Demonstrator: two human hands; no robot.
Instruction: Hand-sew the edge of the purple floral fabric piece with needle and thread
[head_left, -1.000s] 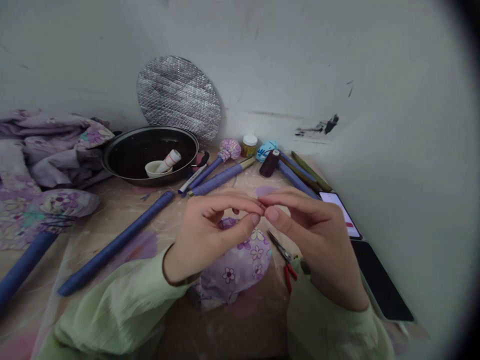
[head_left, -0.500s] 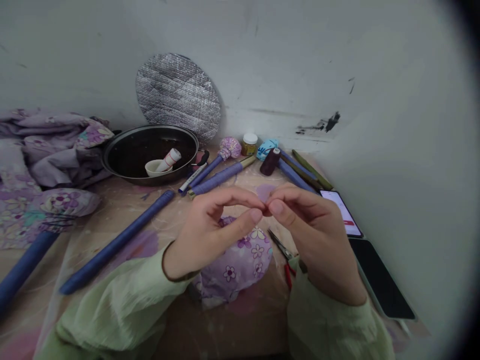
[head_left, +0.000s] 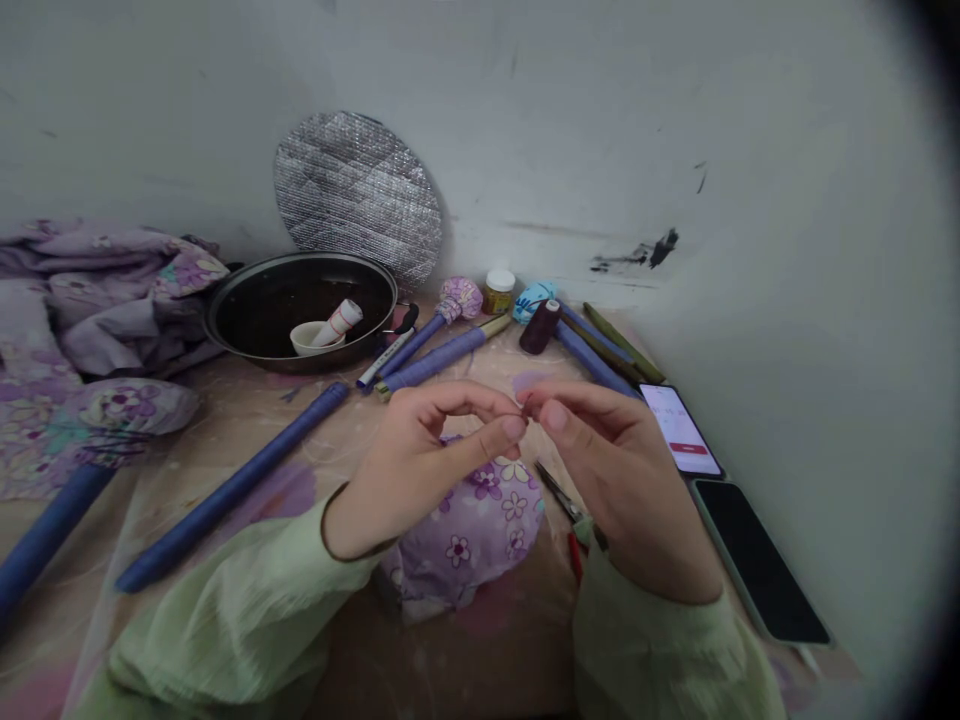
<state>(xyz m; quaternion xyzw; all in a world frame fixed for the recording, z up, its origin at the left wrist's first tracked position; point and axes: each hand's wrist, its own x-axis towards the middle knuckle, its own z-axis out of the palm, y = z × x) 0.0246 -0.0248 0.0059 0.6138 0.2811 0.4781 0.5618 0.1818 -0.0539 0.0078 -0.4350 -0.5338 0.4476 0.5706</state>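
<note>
The floral cloth bundle (head_left: 480,550) sits below the hands, between the wrists and partly hidden behind the left one; it's the nearest sizeable thing to them. From where I stand, it looks light and soft, thin fabric rounded out over some filling, so I'd expect it to give under a squeeze rather than slip or break. I'd cup it by the full, rounded side, since a pinch at the creased near edge would likely just gather loose cloth. Above it, the left hand (head_left: 409,475) and right hand (head_left: 637,480) meet at the fingertips, each thumb drawn close to its forefinger; whether something fine is caught there, I can't tell. A red-handled tool (head_left: 559,490) lies beside the bundle, just inside the right hand. Beyond the hands on the bench (head_left: 315,445) stands a dark thread spool (head_left: 538,330); a blue wrapped stick (head_left: 232,488) lies out past the left hand.
</note>
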